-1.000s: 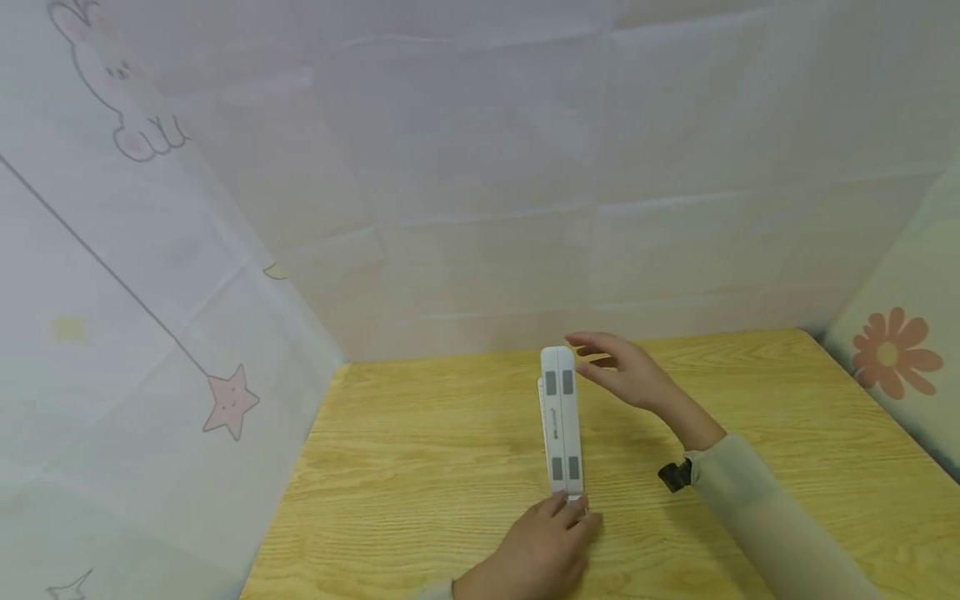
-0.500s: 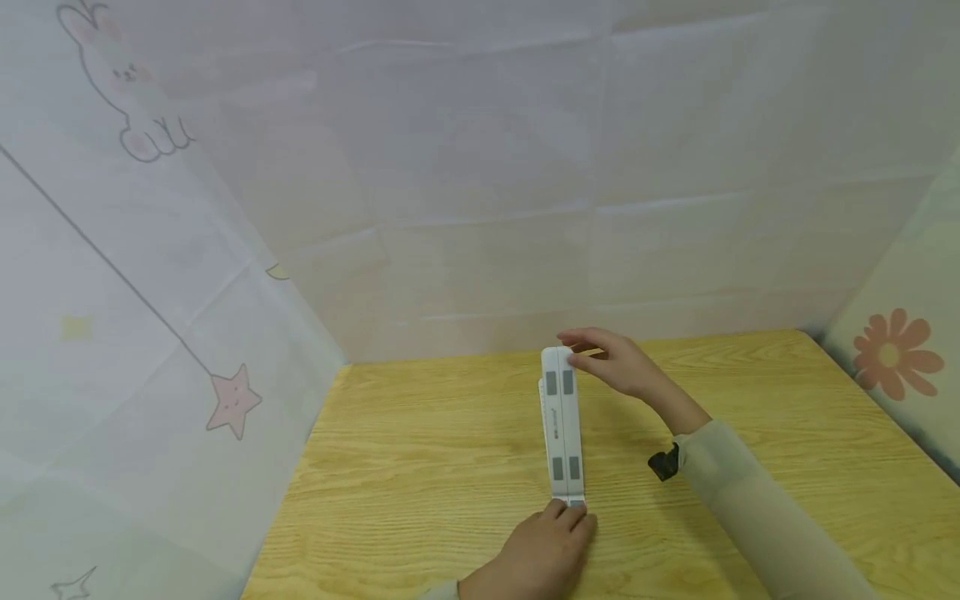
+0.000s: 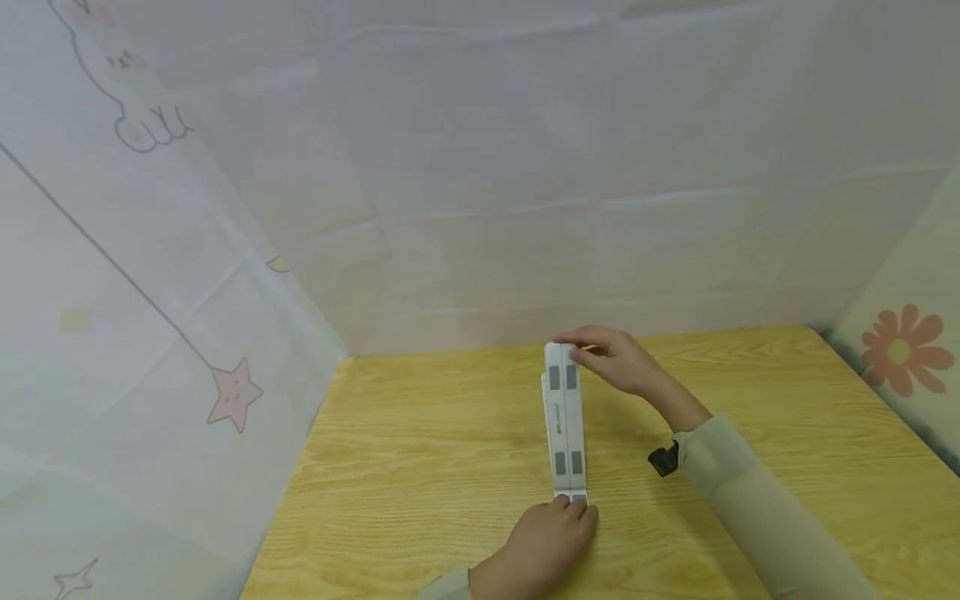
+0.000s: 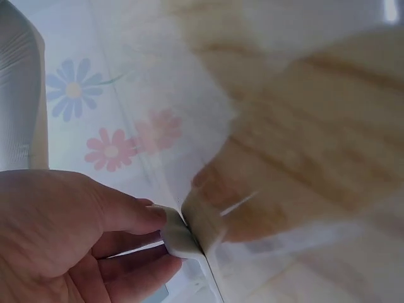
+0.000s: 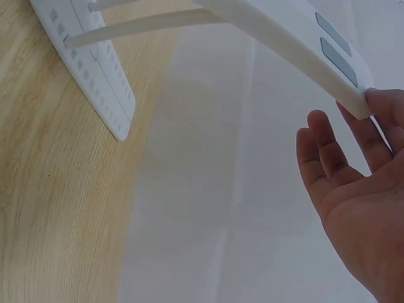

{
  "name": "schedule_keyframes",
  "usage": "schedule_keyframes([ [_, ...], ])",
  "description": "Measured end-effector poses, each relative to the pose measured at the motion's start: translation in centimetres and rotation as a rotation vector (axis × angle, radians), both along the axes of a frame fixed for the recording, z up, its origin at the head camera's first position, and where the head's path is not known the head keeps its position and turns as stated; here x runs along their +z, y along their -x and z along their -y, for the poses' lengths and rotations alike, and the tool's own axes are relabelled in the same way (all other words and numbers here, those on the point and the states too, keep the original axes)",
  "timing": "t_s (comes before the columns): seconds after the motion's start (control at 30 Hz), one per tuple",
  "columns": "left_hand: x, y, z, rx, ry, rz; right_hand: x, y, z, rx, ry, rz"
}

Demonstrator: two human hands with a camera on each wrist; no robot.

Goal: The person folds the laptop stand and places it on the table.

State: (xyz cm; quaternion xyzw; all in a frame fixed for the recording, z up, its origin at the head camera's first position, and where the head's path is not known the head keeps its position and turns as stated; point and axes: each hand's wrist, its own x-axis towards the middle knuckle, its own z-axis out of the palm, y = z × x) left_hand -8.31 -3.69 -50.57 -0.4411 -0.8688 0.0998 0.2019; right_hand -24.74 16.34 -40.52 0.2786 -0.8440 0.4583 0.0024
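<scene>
Head view: a white folding stand [image 3: 565, 425] sits mid-table [image 3: 420, 467], its long top plate raised off a notched base (the right wrist view shows the plate [image 5: 297, 38] propped on thin struts above the base [image 5: 88, 69]). The left hand [image 3: 543, 546] pinches the stand's near end, thumb and fingers [image 4: 136, 218] curled round the white edge. The right hand [image 3: 618, 362] is at the far end, fingers fairly straight and spread, fingertips [image 5: 382, 104] touching the plate's tip. A second ago the right hand hovered just beside the far end, apart from it; now it rests on it. The left hand has kept its grip.
</scene>
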Motion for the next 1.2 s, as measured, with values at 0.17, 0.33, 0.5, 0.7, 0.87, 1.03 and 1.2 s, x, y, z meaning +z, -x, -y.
schedule_keyframes([
  [0.17,-0.1,0.4,0.1,-0.031,0.026,0.054,-0.3,-0.1,-0.4,-0.009,0.009,0.003],
  [0.33,-0.3,1.6,1.2,-0.120,0.061,0.107,-0.2,0.0,-0.4,-0.007,0.013,0.011],
  [0.5,-0.5,3.0,2.1,-0.215,0.128,0.162,-0.3,0.1,-0.5,-0.011,0.015,0.021],
  [0.7,-0.7,3.9,2.4,-0.286,0.178,0.097,-0.5,0.1,-0.6,-0.003,0.016,0.014],
  [0.87,-0.8,3.9,2.4,-0.298,0.167,0.090,-0.6,-0.1,-0.9,-0.007,0.008,0.005],
  [1.03,-0.5,4.1,2.4,-0.300,0.143,0.151,-0.5,-0.2,-1.0,-0.025,-0.006,-0.009],
  [1.2,-0.3,4.4,2.5,-0.303,0.158,0.185,-0.4,-0.4,-1.1,-0.052,-0.021,-0.012],
])
